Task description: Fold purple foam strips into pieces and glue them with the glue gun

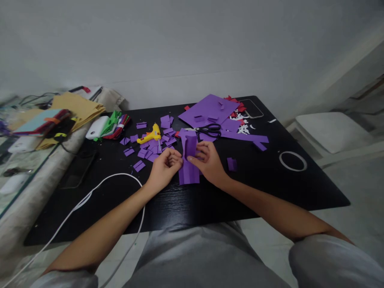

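Observation:
A folded strip of purple paper (189, 175) is held between my two hands above the black table, its upper part bent up. My left hand (167, 165) pinches its left edge, fingers curled in. On the other side my right hand (209, 162) grips the folded part between thumb and fingers. Just beyond the paper lie black-handled scissors (210, 129), with their blades pointing left. A yellow hot glue gun (151, 135) rests to the left on many small folded purple paper pieces (139, 166).
Purple sheets (208, 109) lie at the back, with red and white scraps (244, 127) beside them. A white cable (114, 175) loops across the table's left. Green and red bundles (115, 126) and brown envelopes (76, 107) sit at the back left. A white ring (293, 161) is at right.

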`<state>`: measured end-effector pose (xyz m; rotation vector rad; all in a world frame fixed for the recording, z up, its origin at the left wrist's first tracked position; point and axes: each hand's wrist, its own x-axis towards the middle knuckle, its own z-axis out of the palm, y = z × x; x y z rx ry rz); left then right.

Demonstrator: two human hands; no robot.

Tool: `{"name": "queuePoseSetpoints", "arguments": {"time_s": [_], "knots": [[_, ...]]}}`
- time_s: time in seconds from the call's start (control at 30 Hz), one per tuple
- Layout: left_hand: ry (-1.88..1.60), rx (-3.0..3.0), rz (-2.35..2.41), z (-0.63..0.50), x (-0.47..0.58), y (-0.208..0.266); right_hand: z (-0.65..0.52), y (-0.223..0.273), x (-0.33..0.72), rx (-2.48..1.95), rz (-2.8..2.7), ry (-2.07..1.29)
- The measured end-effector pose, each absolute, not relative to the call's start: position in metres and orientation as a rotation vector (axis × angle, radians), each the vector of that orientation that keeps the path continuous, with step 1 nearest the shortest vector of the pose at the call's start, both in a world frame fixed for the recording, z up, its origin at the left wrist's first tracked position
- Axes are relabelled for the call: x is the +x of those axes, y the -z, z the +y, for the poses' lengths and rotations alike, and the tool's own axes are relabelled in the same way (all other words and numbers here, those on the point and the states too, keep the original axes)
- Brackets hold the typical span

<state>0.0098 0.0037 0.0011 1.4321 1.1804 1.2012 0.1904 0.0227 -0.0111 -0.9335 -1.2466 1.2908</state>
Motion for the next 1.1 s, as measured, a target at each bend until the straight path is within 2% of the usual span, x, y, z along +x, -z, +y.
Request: {"name": "queuePoseSetpoints", "arguments": {"time_s": [0.13, 0.23, 0.5, 1.1], "knots": [[-1.249, 1.420, 1.213, 0.005, 0.009, -0.002, 0.014, 0.005, 0.196, -0.844, -1.604, -0.668], [-1.243, 1.516, 1.267, 0.002, 0.009, -0.002, 0.012, 0.006, 0.196, -0.860, -1.809, -0.461], [-1.233, 1.799, 1.357, -0.007, 0.013, -0.004, 0.014, 0.017, 0.190, -0.944, -1.835, -0.426], [-1.246, 1.591, 1.238, -0.003, 0.015, -0.003, 0.012, 0.010, 0.190, -0.903, -1.865, -0.422]]}}
